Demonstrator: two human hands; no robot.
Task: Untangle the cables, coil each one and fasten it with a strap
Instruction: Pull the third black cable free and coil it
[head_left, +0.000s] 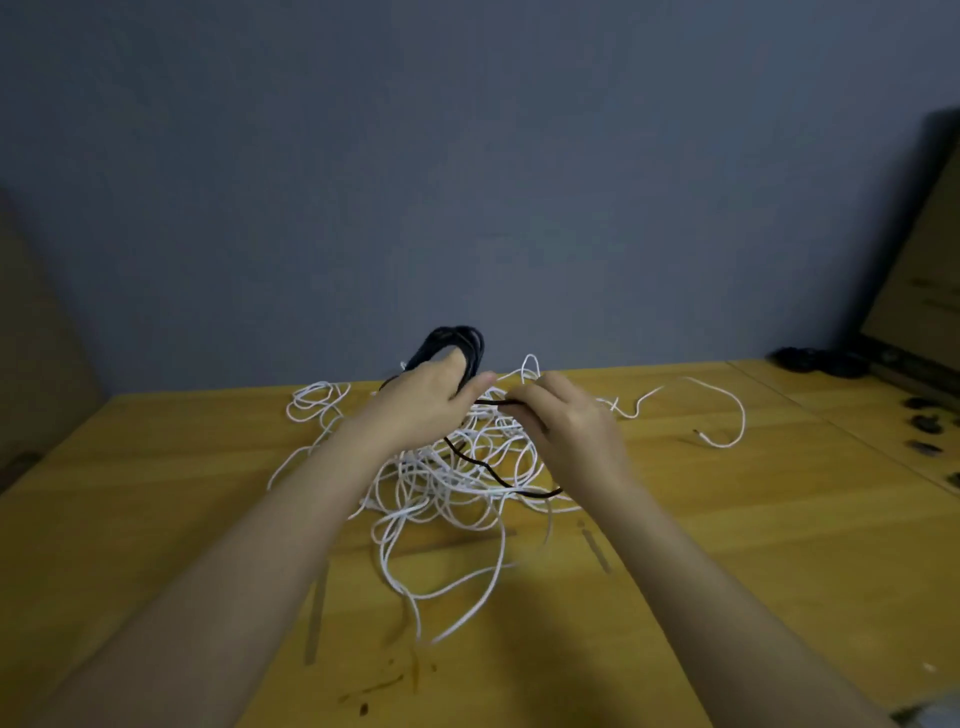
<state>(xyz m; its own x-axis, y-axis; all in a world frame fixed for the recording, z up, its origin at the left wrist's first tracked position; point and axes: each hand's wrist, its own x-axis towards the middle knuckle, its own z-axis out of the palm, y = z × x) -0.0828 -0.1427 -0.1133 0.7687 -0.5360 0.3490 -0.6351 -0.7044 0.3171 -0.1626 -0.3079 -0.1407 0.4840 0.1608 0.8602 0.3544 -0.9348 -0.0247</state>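
A tangle of white cable (457, 483) lies in loops across the middle of the wooden table (727, 545). My left hand (431, 400) grips a coil of black cable (457, 343) held upright above the tangle. A loose stretch of the same black cable (498, 480) trails from the coil down over the white loops. My right hand (566, 421) pinches this black strand just right of the coil. One white end (722, 415) curls away to the right.
Dark coiled items (821, 361) and several small dark pieces (924, 423) lie at the table's right side, beside a leaning board (924, 291). A grey wall stands behind the table. Stains mark the near edge (384, 686).
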